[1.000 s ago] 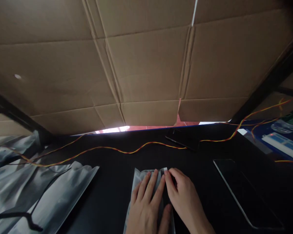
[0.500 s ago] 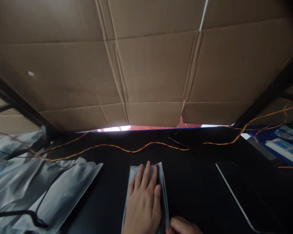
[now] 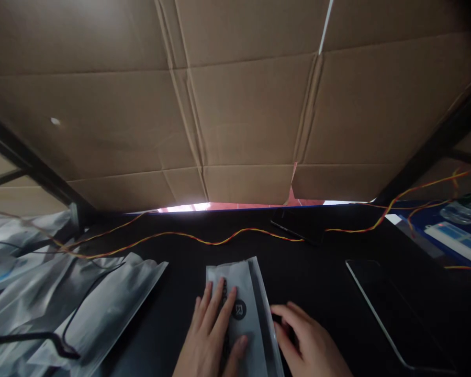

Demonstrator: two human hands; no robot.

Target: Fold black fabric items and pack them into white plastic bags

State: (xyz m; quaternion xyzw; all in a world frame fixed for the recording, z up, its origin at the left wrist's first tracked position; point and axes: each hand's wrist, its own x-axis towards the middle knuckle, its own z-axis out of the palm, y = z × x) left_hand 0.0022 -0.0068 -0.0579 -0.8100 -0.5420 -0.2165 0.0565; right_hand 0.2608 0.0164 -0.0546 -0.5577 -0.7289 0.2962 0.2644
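A translucent grey plastic bag (image 3: 251, 293) with black print and a round dark logo lies flat on the black table in front of me. My left hand (image 3: 210, 327) rests palm down across its left part, fingers spread, covering some of the lettering. At the bag's right edge, my right hand (image 3: 304, 337) has its fingers curled, with thumb and index tips closed at the dark strip along that edge. The lower end of the bag runs out of view.
More translucent bags (image 3: 102, 309) are heaped at the left, with a black cable (image 3: 31, 341) over them. Right of my hands lies a dark flat phone-like slab (image 3: 392, 309). A twisted red-yellow wire (image 3: 196, 240) crosses the table's back, near another dark flat object (image 3: 294, 226). Cardboard (image 3: 251, 115) walls the far side.
My left hand has shifted left and toward me, uncovering the logo and strip. My right hand has come further up along the bag's right edge. The bag's top has spread slightly.
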